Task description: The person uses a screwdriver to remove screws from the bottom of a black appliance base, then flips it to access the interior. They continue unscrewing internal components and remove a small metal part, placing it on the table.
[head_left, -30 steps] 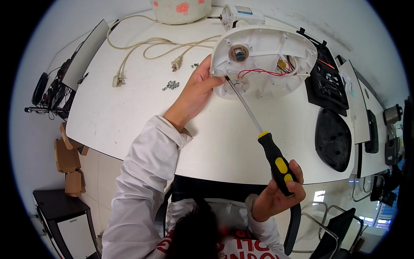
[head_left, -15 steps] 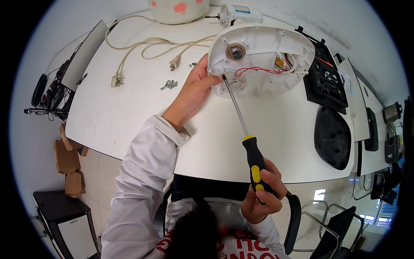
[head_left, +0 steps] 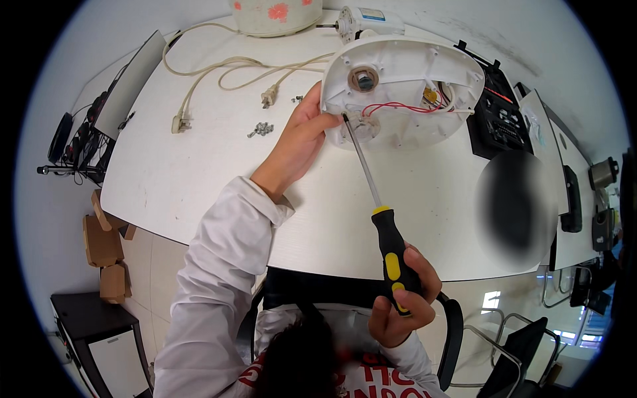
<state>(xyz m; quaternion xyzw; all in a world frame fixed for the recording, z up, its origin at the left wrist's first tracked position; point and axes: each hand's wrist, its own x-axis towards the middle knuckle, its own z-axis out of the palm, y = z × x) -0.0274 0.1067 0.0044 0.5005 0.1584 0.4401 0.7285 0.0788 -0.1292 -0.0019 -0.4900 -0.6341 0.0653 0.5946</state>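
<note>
My left hand point(head_left: 306, 126) is closed on the left end of a white plastic appliance housing point(head_left: 405, 63), its thumb beside the screwdriver tip. The housing's hollow inside faces me, showing red wires point(head_left: 398, 106), a round brown-rimmed hole and a clear round part point(head_left: 363, 127). My right hand point(head_left: 408, 302) holds a screwdriver point(head_left: 393, 259) by its black and yellow handle. The long metal shaft points up and away, its dark tip at the housing's lower left, close to the clear part. Whether the tip sits in a screw is too small to tell.
Several loose screws point(head_left: 261, 129) lie left of my left hand, near power cords with a plug point(head_left: 269, 97). A white motor point(head_left: 371, 24) and a pale round container point(head_left: 275, 14) stand at the back. On the right are a black tool case point(head_left: 501, 123) and a blurred dark shape point(head_left: 514, 209).
The fingers of my right hand have shifted on the screwdriver handle, which looks slightly turned. My left hand and the housing stay nearly in place.
</note>
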